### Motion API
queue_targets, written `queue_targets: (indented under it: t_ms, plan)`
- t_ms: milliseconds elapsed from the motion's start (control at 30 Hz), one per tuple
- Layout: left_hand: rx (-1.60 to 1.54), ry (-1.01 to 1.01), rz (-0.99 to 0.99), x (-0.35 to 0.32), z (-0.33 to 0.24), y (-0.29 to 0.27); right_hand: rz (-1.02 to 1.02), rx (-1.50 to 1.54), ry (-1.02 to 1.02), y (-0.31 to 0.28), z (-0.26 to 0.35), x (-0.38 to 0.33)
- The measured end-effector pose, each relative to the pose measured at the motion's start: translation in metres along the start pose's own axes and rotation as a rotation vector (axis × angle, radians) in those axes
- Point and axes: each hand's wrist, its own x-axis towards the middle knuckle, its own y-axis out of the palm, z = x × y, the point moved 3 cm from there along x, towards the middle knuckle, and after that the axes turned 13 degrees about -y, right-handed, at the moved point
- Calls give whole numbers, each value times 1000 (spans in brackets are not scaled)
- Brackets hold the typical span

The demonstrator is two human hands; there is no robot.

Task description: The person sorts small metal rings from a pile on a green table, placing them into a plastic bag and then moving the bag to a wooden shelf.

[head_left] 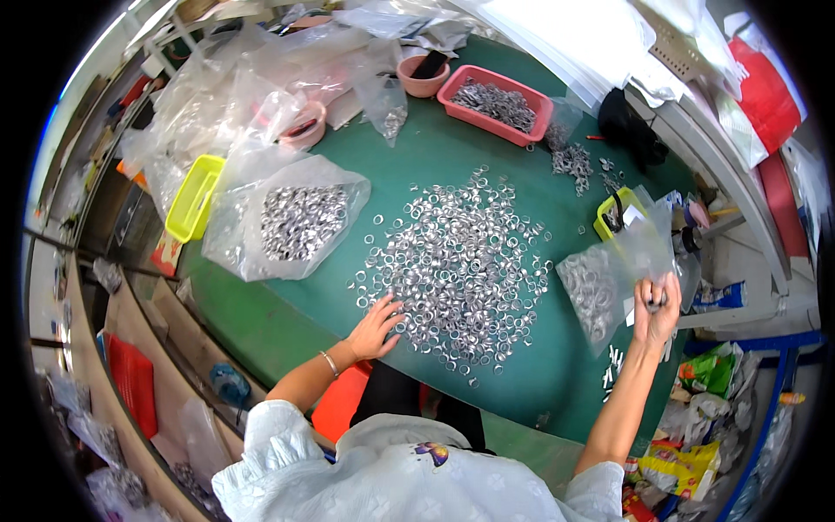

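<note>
A broad heap of small silver metal rings is spread over the green table. My left hand lies at the heap's near left edge, fingers spread and holding nothing, with a bracelet on its wrist. Over on the right, my right hand is closed, fingers curled round small grey metal pieces that look like rings; how many is hidden. It is at the upper part of a clear plastic bag that has more rings inside. Whether it touches the bag I cannot tell.
An open clear bag of rings lies left of the heap, beside a yellow-green tray. At the back are a pink basin of metal parts and a pink bowl with a phone. A second yellow-green container stands right.
</note>
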Motion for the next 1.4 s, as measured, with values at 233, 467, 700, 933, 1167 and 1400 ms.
queue_targets:
  t_ms: [233, 467, 700, 933, 1167, 1400]
  plan:
    - [-487, -426, -345, -7, -173, -40, 275, 160, 67, 15, 65, -68]
    - [-872, -610, -124, -49, -263, -50, 511, 497, 295, 63, 75, -128]
    - [-1180, -1079, -575, -75, -260, -84, 978, 472, 562, 97, 42, -179]
    - [-1231, -1066, -474, -98, -233, -119, 1011, 348, 709, 135, -3, -207]
    - [-962, -998, -237, -118, -171, -165, 952, 278, 803, 212, -72, -190]
    - [-992, -593, -357, -107, -79, -275, 824, 501, 665, 320, -139, -179]
